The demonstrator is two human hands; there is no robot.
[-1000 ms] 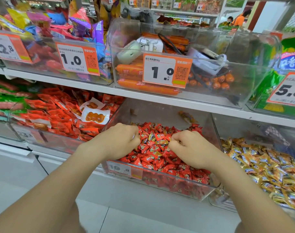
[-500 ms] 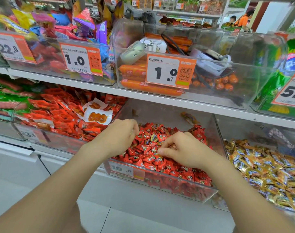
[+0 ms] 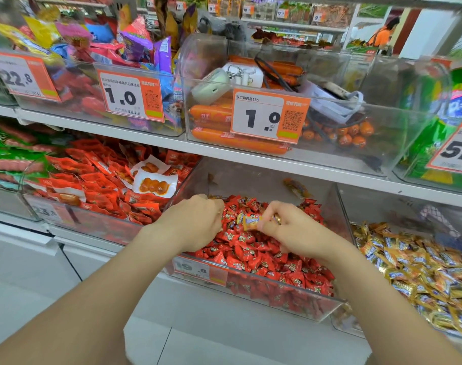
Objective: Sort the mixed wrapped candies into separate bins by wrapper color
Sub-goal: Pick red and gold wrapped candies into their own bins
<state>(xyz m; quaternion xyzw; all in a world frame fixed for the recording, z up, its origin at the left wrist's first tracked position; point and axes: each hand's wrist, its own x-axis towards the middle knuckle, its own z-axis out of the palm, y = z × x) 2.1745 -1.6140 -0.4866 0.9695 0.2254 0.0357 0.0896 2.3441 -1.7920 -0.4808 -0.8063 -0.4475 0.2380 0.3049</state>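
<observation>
A clear plastic bin (image 3: 251, 293) on the lower shelf holds a heap of red-wrapped candies (image 3: 266, 259). My right hand (image 3: 293, 233) pinches a gold-wrapped candy (image 3: 251, 222) just above the heap, and more gold wrapper shows between its curled fingers. My left hand (image 3: 195, 222) is curled with its fingertips down among the red candies at the bin's left side; whether it holds one is hidden. Another gold candy (image 3: 295, 188) lies at the back of this bin. The bin to the right is full of gold-wrapped candies (image 3: 419, 270).
Left of the red bin is a bin of red snack packets (image 3: 98, 180). The shelf above carries a bin of orange sausages (image 3: 235, 140) with a price tag, and a bin of mixed bags (image 3: 135, 48). A person in orange (image 3: 382, 35) stands far back right.
My right hand has lifted a gold candy out of the red heap and now holds it up. My left hand has moved slightly deeper into the bin's left side.
</observation>
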